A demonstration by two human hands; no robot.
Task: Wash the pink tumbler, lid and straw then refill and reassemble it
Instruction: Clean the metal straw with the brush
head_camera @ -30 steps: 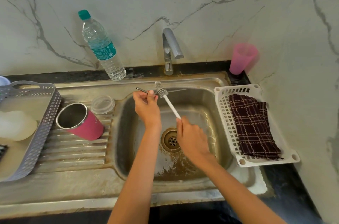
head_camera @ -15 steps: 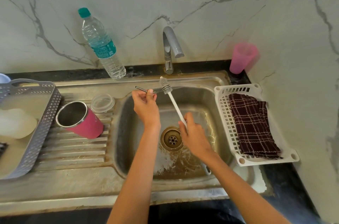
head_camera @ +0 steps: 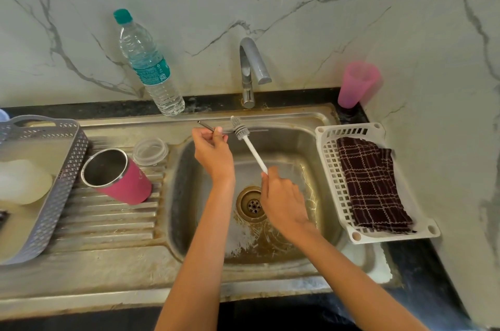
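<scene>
Pinching the straw (head_camera: pixel 205 126) in the left grip (head_camera: pixel 213 152), brush (head_camera: pixel 250 145) handle clasped in the right grip (head_camera: pixel 282 202).

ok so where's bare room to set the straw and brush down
Barest: the ribbed drainboard in front of the tumbler, between the grey tray and the basin, and the front sink ledge. Crowded: the drainboard's back, with tumbler and lid close together; the cloth fills most of the white basket.
</scene>
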